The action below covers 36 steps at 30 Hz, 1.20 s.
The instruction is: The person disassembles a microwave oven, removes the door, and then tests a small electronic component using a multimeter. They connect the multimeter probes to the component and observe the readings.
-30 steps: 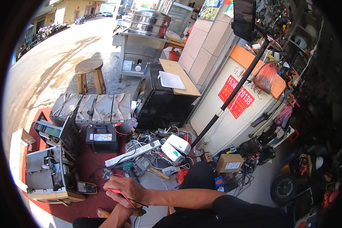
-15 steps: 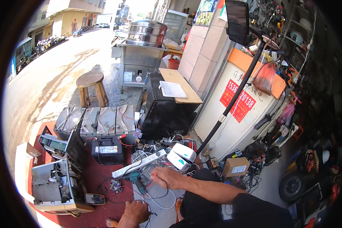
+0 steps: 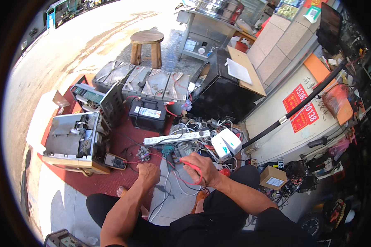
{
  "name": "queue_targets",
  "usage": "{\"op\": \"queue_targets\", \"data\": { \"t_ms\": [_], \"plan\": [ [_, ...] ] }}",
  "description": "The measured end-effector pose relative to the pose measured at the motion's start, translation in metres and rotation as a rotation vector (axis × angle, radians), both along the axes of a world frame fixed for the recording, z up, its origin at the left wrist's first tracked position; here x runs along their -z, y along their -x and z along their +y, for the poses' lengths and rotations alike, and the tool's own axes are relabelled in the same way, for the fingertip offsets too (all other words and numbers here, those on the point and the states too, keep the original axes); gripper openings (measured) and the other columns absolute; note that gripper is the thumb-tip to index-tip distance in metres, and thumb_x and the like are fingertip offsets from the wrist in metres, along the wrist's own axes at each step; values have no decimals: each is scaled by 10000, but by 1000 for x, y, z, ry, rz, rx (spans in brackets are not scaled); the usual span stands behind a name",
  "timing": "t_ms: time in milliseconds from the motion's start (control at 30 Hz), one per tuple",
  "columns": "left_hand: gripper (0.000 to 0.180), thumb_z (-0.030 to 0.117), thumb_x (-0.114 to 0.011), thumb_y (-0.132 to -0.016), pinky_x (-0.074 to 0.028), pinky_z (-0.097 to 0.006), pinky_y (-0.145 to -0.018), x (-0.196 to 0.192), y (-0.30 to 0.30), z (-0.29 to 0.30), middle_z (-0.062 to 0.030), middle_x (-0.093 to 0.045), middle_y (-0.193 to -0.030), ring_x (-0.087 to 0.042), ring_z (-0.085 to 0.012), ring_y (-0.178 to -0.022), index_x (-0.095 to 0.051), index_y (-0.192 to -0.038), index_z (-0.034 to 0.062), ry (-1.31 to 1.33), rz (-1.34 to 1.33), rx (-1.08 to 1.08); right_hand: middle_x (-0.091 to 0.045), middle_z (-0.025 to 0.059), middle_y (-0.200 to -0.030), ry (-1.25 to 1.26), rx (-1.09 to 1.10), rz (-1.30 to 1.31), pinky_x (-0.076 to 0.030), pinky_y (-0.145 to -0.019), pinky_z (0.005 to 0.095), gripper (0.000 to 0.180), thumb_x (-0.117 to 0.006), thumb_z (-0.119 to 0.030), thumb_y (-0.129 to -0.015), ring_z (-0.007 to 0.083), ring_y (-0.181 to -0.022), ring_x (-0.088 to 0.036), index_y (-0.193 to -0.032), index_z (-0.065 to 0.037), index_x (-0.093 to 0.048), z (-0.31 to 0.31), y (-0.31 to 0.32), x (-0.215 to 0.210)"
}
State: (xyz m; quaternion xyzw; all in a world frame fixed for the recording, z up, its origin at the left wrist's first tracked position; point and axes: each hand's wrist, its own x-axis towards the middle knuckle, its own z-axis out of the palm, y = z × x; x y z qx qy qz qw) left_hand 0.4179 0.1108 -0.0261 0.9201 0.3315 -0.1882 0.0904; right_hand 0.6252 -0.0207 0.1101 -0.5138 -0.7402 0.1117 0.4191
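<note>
"Curling round a thin, smooth red flexible lead, my right hand keeps its fingers bent in close, with hardly any gap. The lead sits in front of me, above my knees."

"And the other?"

"My left hand is bunched, knuckles up, near a small, dark, boxy multimeter with a pale screen. Its fingertips are hidden, so I can't tell how tightly they close or what they hold, if anything."

"What are the surfaces like around you?"

"Rough-looking red carpet, a long, narrow white plastic power strip, a rounded, glossy white plastic appliance. Farther off stand a black block-shaped battery and a round-topped wooden stool."

"What differs from a second ago?"

"In that view my right hand overlaps my left; now they're well apart, pale floor tiles showing between my forearms. My view has swung too, so the stool appears farther right."

"Which way does the lead point?"

"The short stretch at my fingers has its upper end aimed left and slightly away from me, long axis slanting from upper left to lower right. The rest bends into a slack loop below my palm. I can't make out its tip."
</note>
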Motion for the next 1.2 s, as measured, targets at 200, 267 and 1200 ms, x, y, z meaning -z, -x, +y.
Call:
{"op": "queue_targets", "data": {
  "t_ms": [200,267,1200],
  "plan": [
    [695,255,-635,-952,-482,-596,-954,117,32,-32,-215,-500,-1502,-525,-399,-1337,-414,-1592,98,-119,-53,-194,-698,186,-966,-340,120,-107,-573,-636,411,251,-660,-128,-988,330,-727,-691,-1185,27,-643,-28,-6,-42],
    [808,228,-681,-910,-476,-578,-992,128,26,-50,-241,-417,-1585,-452,-431,-1417,-348,-1631,79,-122,-126,-261,-688,188,-978,-370,133,-82,-578,-638,405,249,-630,-156,-1020,323,-735,-695,-1186,28,-619,-41,-6,-51],
    [363,170,-662,-894,-509,-520,-997,240,-65,-26,-263,-666,-1101,-632,-471,-1103,-676,-1202,-19,251,-786,-714,-615,104,-975,542,-160,-208,-556,-693,382,345,-739,-183,-936,290,-808,-684,-1234,-38,-645,-17,-6,-16]
  ]
}}
